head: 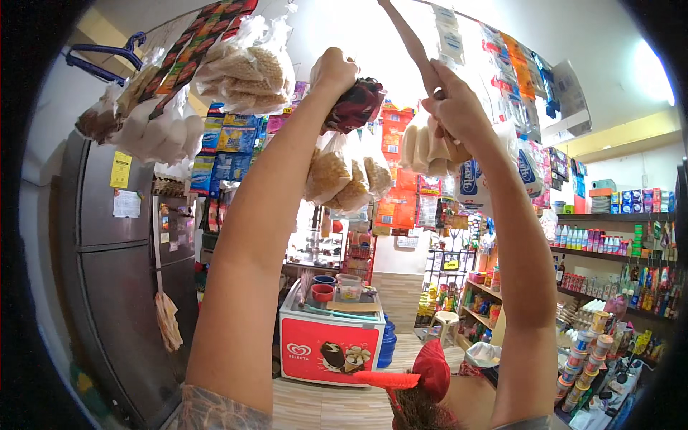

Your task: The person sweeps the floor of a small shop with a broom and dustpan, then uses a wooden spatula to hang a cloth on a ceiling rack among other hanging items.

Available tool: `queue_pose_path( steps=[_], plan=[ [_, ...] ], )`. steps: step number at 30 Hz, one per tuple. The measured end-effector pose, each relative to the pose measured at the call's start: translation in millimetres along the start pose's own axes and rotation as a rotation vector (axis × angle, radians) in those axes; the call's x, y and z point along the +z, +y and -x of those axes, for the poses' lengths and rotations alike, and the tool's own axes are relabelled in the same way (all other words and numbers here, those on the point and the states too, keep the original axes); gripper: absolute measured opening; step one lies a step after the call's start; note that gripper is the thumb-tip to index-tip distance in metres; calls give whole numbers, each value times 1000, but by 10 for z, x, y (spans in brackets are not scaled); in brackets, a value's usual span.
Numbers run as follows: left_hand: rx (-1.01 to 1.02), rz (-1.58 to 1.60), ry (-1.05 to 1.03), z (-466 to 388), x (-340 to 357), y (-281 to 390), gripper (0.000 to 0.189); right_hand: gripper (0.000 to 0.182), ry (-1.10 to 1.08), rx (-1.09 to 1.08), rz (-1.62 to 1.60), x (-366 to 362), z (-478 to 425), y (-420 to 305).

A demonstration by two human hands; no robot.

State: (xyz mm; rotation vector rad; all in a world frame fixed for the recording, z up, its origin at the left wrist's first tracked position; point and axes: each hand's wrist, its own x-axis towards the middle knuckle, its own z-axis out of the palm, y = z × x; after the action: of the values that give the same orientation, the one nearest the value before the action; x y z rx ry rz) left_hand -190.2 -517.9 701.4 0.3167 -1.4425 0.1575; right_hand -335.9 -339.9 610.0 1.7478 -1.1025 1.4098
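Both of my arms are raised in front of me. My left hand (pixel 334 72) is closed on a bunched dark red and black patterned cloth (pixel 356 107), which hangs just above several clear bags of yellowish snacks (pixel 349 177). To the right, my right hand (pixel 457 105) grips a long brown stick-like object (pixel 411 40) that slants up to the top edge. Behind that hand hang plastic packs of pale tube-shaped items (pixel 422 145) and blue-and-white packs (pixel 470 185). Below, between my arms, are a person's hair (pixel 414 411), a red scrunchie (pixel 432 371) and a red comb (pixel 387 379).
Hanging sachets and snack bags (pixel 252 75) crowd the upper view. A refrigerator (pixel 115 269) stands at left. A red-fronted Selecta freezer (pixel 330 349) carries tubs ahead. Stocked shelves (pixel 613 217) and stacked cups (pixel 583 360) line the right. A stool (pixel 445 318) stands farther back.
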Motion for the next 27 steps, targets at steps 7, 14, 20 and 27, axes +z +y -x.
queue_pose_path(
  steps=[7,14,20,27],
  plan=[
    [11,-68,33,-38,-33,-29,26,57,-76,39,-120,-11,-297,-84],
    [-4,-91,36,-26,-25,-90,23,54,-62,41,-73,58,-160,-86],
    [15,-41,47,89,81,44,21,54,6,54,107,38,-239,98],
    [65,27,25,154,224,369,19,59,54,-19,105,-72,-229,256]
  ],
)
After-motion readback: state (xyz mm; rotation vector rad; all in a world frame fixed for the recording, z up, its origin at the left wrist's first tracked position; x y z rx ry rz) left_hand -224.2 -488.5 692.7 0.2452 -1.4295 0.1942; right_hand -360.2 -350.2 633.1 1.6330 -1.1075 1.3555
